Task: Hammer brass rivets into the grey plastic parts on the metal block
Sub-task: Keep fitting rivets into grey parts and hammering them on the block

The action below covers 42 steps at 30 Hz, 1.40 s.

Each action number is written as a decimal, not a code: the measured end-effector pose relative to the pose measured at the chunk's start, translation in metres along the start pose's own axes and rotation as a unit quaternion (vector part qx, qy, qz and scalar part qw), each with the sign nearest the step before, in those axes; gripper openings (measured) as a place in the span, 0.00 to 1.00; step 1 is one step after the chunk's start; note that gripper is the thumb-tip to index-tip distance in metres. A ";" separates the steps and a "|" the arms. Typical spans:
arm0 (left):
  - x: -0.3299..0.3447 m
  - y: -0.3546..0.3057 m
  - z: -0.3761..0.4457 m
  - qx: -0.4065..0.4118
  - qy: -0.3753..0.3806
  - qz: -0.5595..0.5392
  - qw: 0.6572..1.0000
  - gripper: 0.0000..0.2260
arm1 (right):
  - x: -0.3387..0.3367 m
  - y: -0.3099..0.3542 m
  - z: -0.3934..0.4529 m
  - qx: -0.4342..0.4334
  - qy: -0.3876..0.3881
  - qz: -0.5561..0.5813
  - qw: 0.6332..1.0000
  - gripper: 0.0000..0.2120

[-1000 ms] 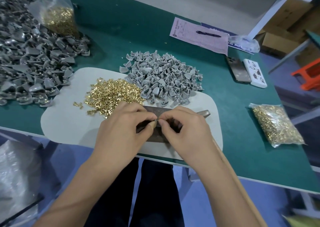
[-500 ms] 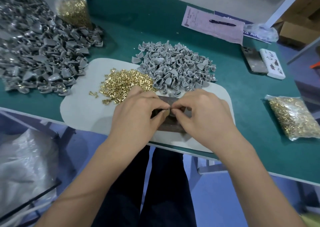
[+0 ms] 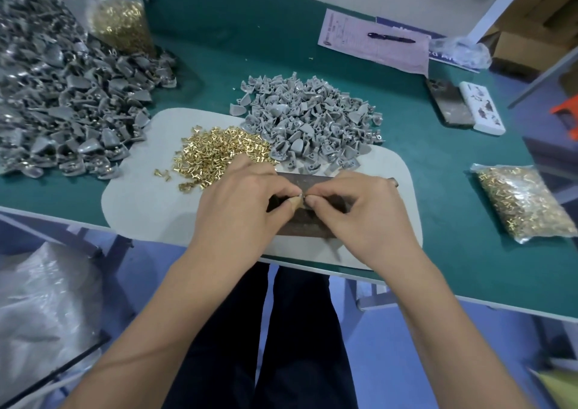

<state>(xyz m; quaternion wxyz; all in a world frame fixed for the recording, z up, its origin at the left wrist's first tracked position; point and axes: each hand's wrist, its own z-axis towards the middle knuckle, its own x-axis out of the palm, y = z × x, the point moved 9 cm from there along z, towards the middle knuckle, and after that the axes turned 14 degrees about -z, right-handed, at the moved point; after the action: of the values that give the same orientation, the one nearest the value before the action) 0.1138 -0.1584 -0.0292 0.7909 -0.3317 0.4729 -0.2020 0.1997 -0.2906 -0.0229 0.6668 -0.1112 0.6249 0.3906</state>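
My left hand (image 3: 247, 202) and my right hand (image 3: 359, 211) meet fingertip to fingertip over the dark metal block (image 3: 297, 224), which lies on a pale pad (image 3: 140, 196). A tiny brass rivet (image 3: 301, 195) glints in my left thumb and forefinger. My right fingers pinch a small grey plastic part against it, mostly hidden. A loose heap of brass rivets (image 3: 219, 152) lies just beyond my left hand. A pile of grey plastic parts (image 3: 309, 124) sits behind the block. A dark hammer tip (image 3: 393, 181) shows past my right knuckles.
A big heap of riveted grey parts (image 3: 62, 102) fills the left of the green table (image 3: 453, 252). Rivet bags stand at back left (image 3: 122, 24) and right (image 3: 525, 202). Paper with pen (image 3: 375, 46), a phone (image 3: 450, 102) and a white pack (image 3: 481, 108) lie far right.
Both hands stay pinched together over the block, fingers shifting only slightly. The view has swung a little to the left.
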 end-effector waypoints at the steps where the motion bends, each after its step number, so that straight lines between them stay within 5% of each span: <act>1: 0.000 0.000 0.000 0.000 -0.001 0.001 1.000 0.04 | 0.001 -0.002 -0.001 0.006 0.005 0.017 1.000 0.04; 7: 0.001 0.001 -0.001 -0.003 -0.003 -0.003 1.000 0.03 | -0.006 0.012 -0.013 0.015 -0.071 -0.069 0.995 0.04; 14: 0.001 0.001 -0.001 -0.004 0.001 -0.002 1.000 0.04 | 0.009 -0.006 -0.011 0.059 -0.022 0.076 0.995 0.05; 24: 0.000 -0.009 0.001 0.039 0.020 0.059 0.997 0.06 | 0.005 -0.002 -0.014 0.061 -0.030 0.009 0.998 0.04; 29: 0.002 -0.008 0.001 0.029 0.022 0.052 0.998 0.05 | -0.024 -0.052 -0.040 0.157 -0.143 0.043 0.976 0.06; 32: 0.003 -0.007 0.002 0.025 0.028 0.052 0.998 0.05 | -0.011 -0.089 -0.062 0.252 -0.024 -0.125 0.959 0.13; 34: 0.004 -0.008 0.004 0.025 0.032 0.050 0.998 0.05 | -0.003 -0.097 -0.067 0.249 0.029 -0.137 0.958 0.17; 39: 0.004 -0.010 0.004 0.019 0.032 0.037 0.999 0.05 | -0.013 -0.104 -0.061 0.253 0.034 -0.159 0.954 0.15; 42: 0.004 -0.008 0.003 0.007 0.040 0.032 0.999 0.04 | -0.026 -0.095 -0.060 0.233 -0.019 -0.015 0.972 0.13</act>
<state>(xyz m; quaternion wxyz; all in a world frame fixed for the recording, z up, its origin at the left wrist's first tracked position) 0.1187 -0.1656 -0.0248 0.7797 -0.3027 0.5129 -0.1933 0.2197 -0.4022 -0.0423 0.6923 0.0449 0.6838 0.2263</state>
